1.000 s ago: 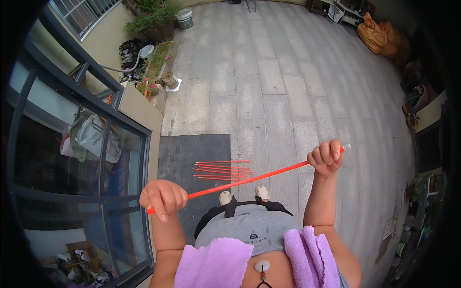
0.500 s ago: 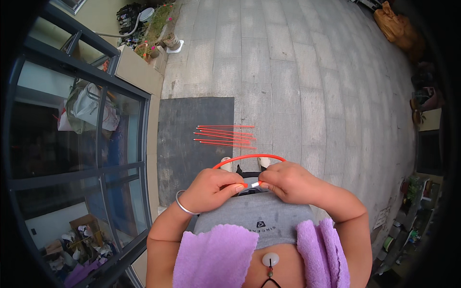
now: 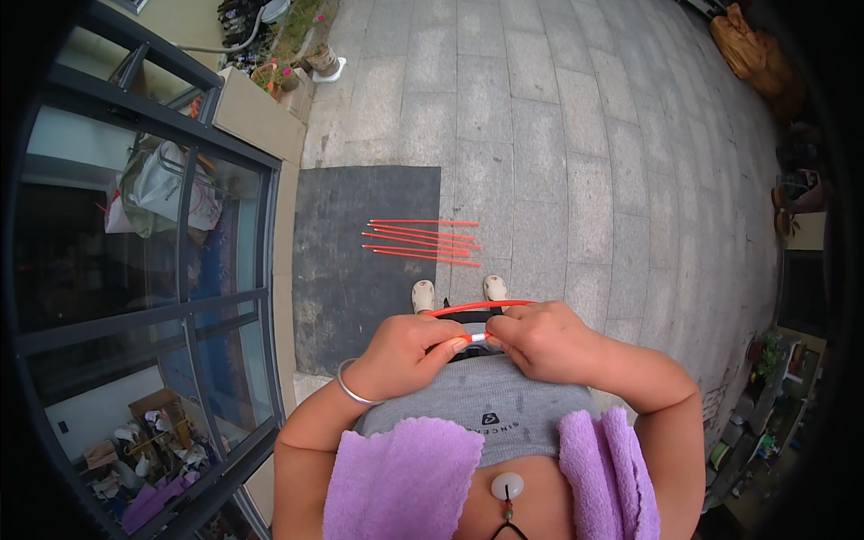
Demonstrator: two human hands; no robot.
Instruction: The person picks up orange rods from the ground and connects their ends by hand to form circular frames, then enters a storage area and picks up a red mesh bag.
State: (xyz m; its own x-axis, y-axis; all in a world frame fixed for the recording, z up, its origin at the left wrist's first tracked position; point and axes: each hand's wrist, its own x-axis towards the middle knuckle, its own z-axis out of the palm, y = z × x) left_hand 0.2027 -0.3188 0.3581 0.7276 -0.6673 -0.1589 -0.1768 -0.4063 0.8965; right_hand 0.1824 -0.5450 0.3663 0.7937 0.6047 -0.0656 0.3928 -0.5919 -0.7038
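Note:
An orange-red flexible rod (image 3: 477, 306) curves in an arc between my two hands, close in front of my waist. My left hand (image 3: 409, 353) is closed in a pinch on one end of it. My right hand (image 3: 538, 340) pinches the other end, which has a white connector (image 3: 479, 337). The two ends meet at that white piece, between my thumbs; how deep one sits in the other I cannot tell. Farther out, several straight orange-red rods (image 3: 423, 241) with small pale tips lie side by side on the ground, partly across a dark mat (image 3: 342, 288).
Grey paving (image 3: 531, 180) stretches ahead. My light-coloured shoes (image 3: 423, 294) stand near the rods. A dark-framed glass window wall (image 3: 184, 310) runs along the left, with a potted plant (image 3: 322, 61) beyond it. A brown bag (image 3: 745, 45) lies at the far right. Purple towel ends (image 3: 405, 477) hang over my chest.
The gap between the rod's ends has closed at the white connector. The arc looks flatter and lower. My view has shifted slightly, showing more of my shoes.

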